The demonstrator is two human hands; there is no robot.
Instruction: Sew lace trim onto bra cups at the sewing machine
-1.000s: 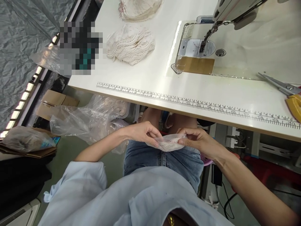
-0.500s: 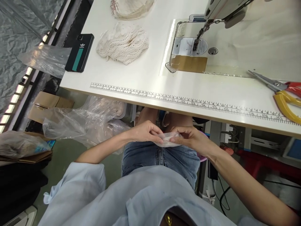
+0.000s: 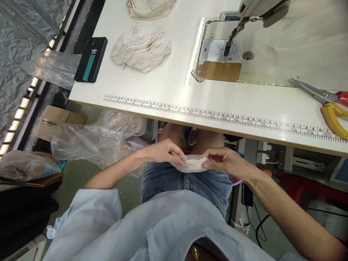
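Observation:
A small piece of sheer white fabric [image 3: 191,167] with a scalloped lace strip is stretched between my hands, over my lap. My left hand [image 3: 170,153] pinches its left end, where a thin reddish line shows on the cloth. At the right end, my right hand [image 3: 219,159] grips it between thumb and fingers. Both hands are below the front edge of the sewing table [image 3: 152,90]. On the tabletop lie a pile of white eyelet lace [image 3: 143,47] and a second pile of off-white fabric [image 3: 152,8] behind it.
A sewing machine [image 3: 231,43] stands at the right of the table, with scissors [image 3: 326,101] near the front edge. A phone [image 3: 91,59] lies at the left corner. Plastic bags [image 3: 81,141] and a cardboard box [image 3: 58,119] are on the floor to the left.
My hands have moved slightly apart at the right, and the fabric is spread wider, showing more of the lace strip and the reddish line. The view has shifted a little.

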